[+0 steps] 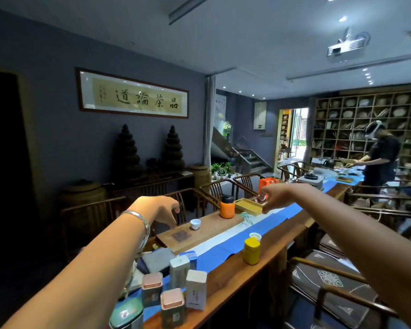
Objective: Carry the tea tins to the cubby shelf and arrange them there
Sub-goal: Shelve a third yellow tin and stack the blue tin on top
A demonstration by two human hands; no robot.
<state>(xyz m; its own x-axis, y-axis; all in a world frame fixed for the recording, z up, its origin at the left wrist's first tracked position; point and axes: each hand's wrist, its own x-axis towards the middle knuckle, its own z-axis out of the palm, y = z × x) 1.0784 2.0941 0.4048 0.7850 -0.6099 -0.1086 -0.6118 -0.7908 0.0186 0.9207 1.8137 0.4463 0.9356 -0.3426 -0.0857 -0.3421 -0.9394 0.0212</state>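
Tins (pixel 176 290) are standing in a cluster at the near end of the table (pixel 233 279), none of them in a hand: two pink-lidded ones, two pale ones, a blue one behind and a green one at the very bottom edge. A yellow tin (pixel 252 251) is sitting apart, further along the table's right edge, just beside a small cup (pixel 255 236). The cubby shelf (pixel 365 124) is lining the far right wall, well apart from the tins, with another person (pixel 377 157) working in front of it.

The left hand (pixel 159 208) is hovering over the table's left edge, fingers loosely bent and holding nothing. The right hand (pixel 274 193) is reaching further out; its fingers seem curled near something small, though I cannot tell whether they are gripping it.

By this showing, nothing is being carried yet, so every tin is still waiting to be moved and arranged.
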